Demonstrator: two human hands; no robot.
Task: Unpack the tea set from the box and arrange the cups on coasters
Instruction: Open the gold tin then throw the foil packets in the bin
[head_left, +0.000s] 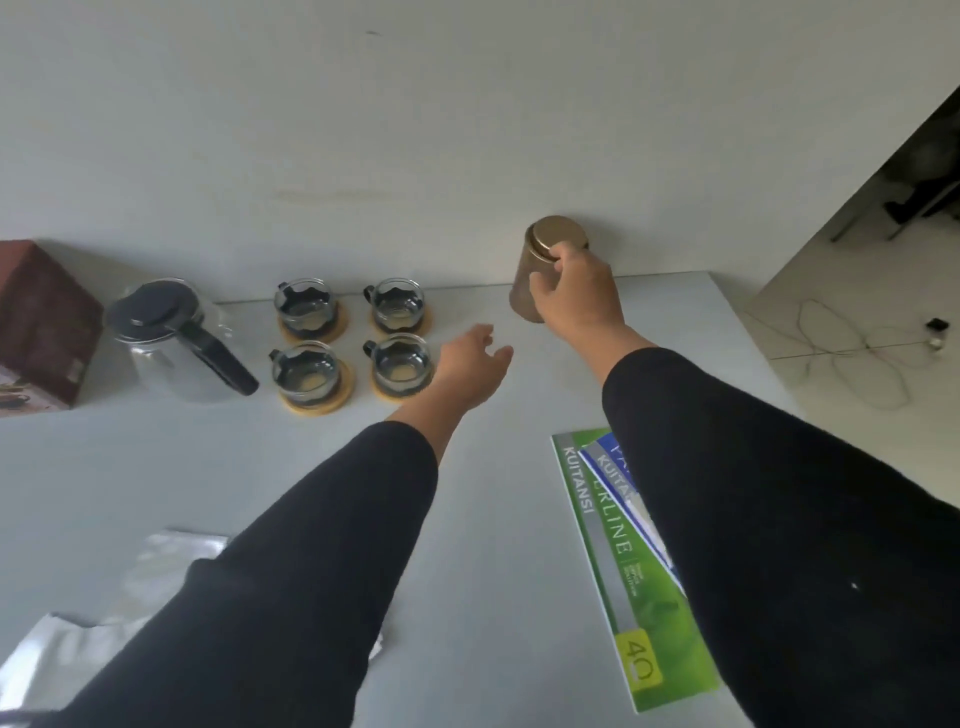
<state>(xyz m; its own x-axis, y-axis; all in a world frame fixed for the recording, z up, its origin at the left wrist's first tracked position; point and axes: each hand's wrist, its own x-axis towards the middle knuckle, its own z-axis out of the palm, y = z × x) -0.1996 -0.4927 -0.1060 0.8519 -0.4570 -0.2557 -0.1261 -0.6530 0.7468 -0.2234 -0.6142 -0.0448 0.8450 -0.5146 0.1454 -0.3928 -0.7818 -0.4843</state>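
Several glass cups with black holders stand in a two-by-two block, each on a round wooden coaster (332, 404); the near right cup (401, 366) is closest to my left hand (470, 371), which hovers open just right of it. A glass teapot (174, 340) with a black lid and handle stands left of the cups. The dark red box (41, 322) sits at the far left. My right hand (576, 291) grips a gold lidded canister (540, 260) near the wall, tilted.
The white table (498, 519) ends at the wall behind and at its right edge, with floor and cables beyond. Green and blue receipt books (613, 545) lie under my right forearm. Crumpled silver plastic wrap (130, 597) lies at the near left.
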